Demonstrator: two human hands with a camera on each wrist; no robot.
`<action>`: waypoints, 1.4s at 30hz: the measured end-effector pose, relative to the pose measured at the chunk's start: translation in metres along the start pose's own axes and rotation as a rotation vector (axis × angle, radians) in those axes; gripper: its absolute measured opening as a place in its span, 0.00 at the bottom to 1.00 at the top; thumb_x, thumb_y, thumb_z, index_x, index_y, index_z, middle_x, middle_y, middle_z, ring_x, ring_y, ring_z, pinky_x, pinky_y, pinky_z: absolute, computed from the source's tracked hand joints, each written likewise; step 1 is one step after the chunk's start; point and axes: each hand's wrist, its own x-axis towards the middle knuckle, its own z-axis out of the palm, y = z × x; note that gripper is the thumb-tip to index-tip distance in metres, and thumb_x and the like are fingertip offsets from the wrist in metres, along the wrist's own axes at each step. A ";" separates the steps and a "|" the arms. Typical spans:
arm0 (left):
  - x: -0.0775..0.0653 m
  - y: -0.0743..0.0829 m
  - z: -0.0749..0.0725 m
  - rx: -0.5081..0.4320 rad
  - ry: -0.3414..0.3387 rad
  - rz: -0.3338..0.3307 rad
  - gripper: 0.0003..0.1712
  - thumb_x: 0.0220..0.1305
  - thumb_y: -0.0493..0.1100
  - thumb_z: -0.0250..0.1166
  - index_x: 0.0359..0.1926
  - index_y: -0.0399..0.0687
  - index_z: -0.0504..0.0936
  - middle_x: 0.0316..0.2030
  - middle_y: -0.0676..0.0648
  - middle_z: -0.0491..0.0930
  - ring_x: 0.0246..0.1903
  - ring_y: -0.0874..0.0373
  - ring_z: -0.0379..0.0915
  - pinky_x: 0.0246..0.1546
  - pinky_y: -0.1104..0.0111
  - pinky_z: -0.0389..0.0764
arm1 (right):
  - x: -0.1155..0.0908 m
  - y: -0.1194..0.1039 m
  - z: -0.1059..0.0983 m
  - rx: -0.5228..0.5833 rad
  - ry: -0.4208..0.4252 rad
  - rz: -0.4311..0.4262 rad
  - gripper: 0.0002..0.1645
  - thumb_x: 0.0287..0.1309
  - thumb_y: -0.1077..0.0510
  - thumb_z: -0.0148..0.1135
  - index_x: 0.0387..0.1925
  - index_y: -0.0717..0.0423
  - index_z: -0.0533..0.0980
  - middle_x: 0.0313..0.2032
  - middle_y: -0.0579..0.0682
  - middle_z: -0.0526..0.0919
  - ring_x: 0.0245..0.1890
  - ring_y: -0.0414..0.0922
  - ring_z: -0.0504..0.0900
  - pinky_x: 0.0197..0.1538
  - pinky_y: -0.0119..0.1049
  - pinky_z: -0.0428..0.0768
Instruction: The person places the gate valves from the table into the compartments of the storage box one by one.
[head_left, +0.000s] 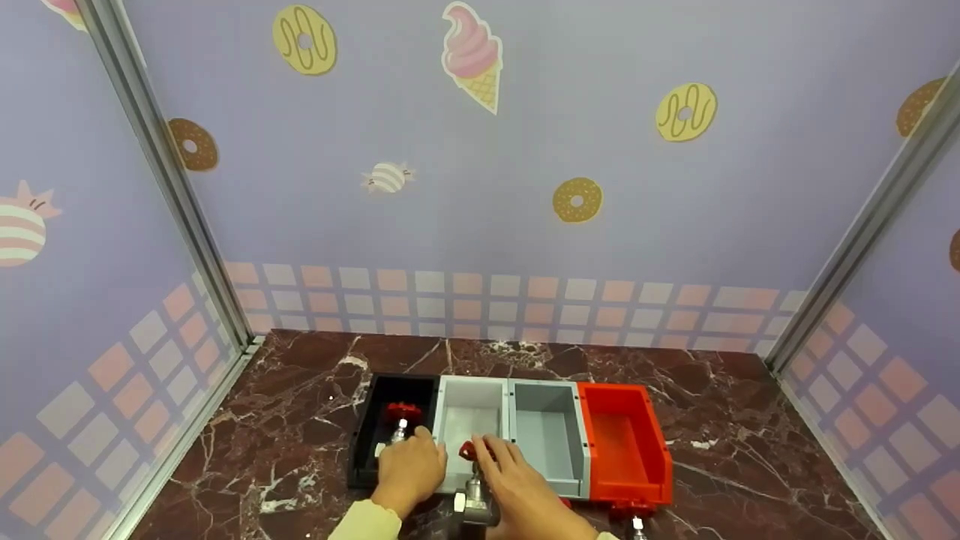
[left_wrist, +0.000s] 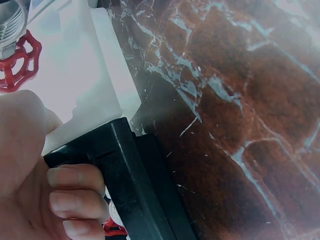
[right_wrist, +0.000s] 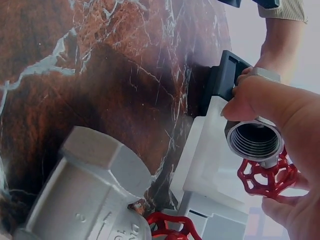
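In the head view, my left hand point(head_left: 411, 466) is at the front of a black bin point(head_left: 361, 442); its curled fingers point(left_wrist: 75, 202) grip the bin's wall on the white bin's side. Inside the black bin lies a silver valve with a red handwheel point(head_left: 403, 412). Over the front of the white bin point(head_left: 474, 397), my right hand point(head_left: 519, 480) holds another silver gate valve point(right_wrist: 255, 140). The thumb lies along its metal body, and fingers are at the red handwheel point(right_wrist: 267, 177). Its threaded opening faces the right wrist camera.
A grey bin point(head_left: 547, 427) and a red bin point(head_left: 616, 435) continue the row to the right. On the marble-patterned table point(head_left: 712, 420) in front stand more valves, one large valve body point(right_wrist: 95, 185) near the right wrist and one red handwheel point(head_left: 634, 510) before the red bin. Patterned panels surround the table.
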 end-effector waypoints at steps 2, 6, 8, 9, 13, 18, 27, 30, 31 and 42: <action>0.000 0.000 -0.001 0.000 0.004 0.002 0.19 0.58 0.53 0.55 0.29 0.39 0.72 0.18 0.40 0.78 0.17 0.45 0.75 0.17 0.53 0.71 | 0.000 0.000 -0.001 0.004 -0.013 -0.001 0.76 0.21 0.38 0.76 0.69 0.58 0.44 0.61 0.60 0.62 0.58 0.55 0.66 0.49 0.44 0.77; -0.001 0.001 -0.002 -0.004 0.010 0.002 0.18 0.58 0.53 0.55 0.29 0.40 0.72 0.18 0.40 0.78 0.17 0.44 0.75 0.18 0.53 0.71 | 0.001 0.001 -0.001 0.018 -0.018 0.008 0.75 0.21 0.40 0.76 0.70 0.56 0.44 0.63 0.59 0.60 0.60 0.54 0.64 0.50 0.43 0.77; -0.001 0.001 -0.002 -0.005 0.015 0.001 0.18 0.58 0.53 0.55 0.28 0.40 0.72 0.18 0.40 0.78 0.17 0.44 0.75 0.18 0.53 0.70 | 0.002 0.001 -0.002 0.023 -0.015 0.014 0.75 0.20 0.42 0.76 0.70 0.56 0.45 0.63 0.58 0.60 0.60 0.53 0.64 0.50 0.43 0.76; -0.001 0.001 -0.002 -0.006 0.017 0.001 0.18 0.58 0.53 0.55 0.28 0.40 0.72 0.18 0.40 0.78 0.17 0.44 0.75 0.18 0.53 0.70 | 0.002 0.001 -0.002 0.022 -0.012 0.016 0.75 0.19 0.43 0.75 0.69 0.56 0.45 0.63 0.58 0.60 0.60 0.53 0.64 0.50 0.43 0.76; -0.001 0.001 -0.001 -0.009 0.017 -0.002 0.18 0.58 0.53 0.55 0.28 0.41 0.71 0.18 0.40 0.78 0.18 0.44 0.75 0.18 0.53 0.70 | 0.004 0.001 -0.003 0.015 -0.006 0.029 0.75 0.15 0.46 0.74 0.69 0.56 0.46 0.63 0.57 0.60 0.61 0.53 0.63 0.50 0.43 0.76; -0.001 0.001 -0.001 -0.011 0.003 -0.002 0.18 0.59 0.53 0.55 0.27 0.41 0.71 0.19 0.40 0.78 0.19 0.43 0.76 0.19 0.53 0.71 | 0.006 0.002 -0.003 0.013 -0.005 0.046 0.75 0.13 0.48 0.73 0.69 0.55 0.46 0.63 0.57 0.60 0.61 0.52 0.63 0.48 0.43 0.77; 0.001 0.001 -0.001 -0.007 -0.030 -0.006 0.20 0.60 0.54 0.53 0.29 0.41 0.71 0.19 0.40 0.78 0.19 0.44 0.75 0.19 0.54 0.71 | 0.010 0.005 -0.003 0.023 -0.022 0.068 0.73 0.14 0.50 0.72 0.69 0.53 0.46 0.64 0.55 0.60 0.61 0.50 0.63 0.49 0.42 0.77; 0.001 0.001 -0.001 -0.012 -0.030 -0.008 0.19 0.60 0.54 0.53 0.28 0.41 0.70 0.19 0.40 0.78 0.19 0.44 0.75 0.18 0.54 0.71 | 0.012 0.007 -0.002 0.004 0.006 0.046 0.74 0.13 0.50 0.73 0.69 0.56 0.48 0.63 0.57 0.61 0.61 0.51 0.64 0.50 0.41 0.76; 0.001 0.001 -0.001 -0.014 -0.031 -0.009 0.19 0.60 0.54 0.53 0.28 0.41 0.70 0.19 0.40 0.78 0.19 0.44 0.75 0.18 0.54 0.71 | 0.012 0.008 -0.001 0.000 0.015 0.039 0.74 0.12 0.49 0.74 0.69 0.57 0.48 0.63 0.57 0.62 0.61 0.52 0.64 0.51 0.41 0.76; 0.000 0.001 0.000 -0.015 -0.018 -0.016 0.19 0.60 0.54 0.53 0.27 0.42 0.70 0.19 0.39 0.78 0.19 0.44 0.75 0.18 0.53 0.70 | 0.020 0.011 -0.001 0.008 0.004 0.063 0.75 0.11 0.48 0.76 0.68 0.56 0.49 0.63 0.57 0.62 0.60 0.52 0.65 0.54 0.42 0.74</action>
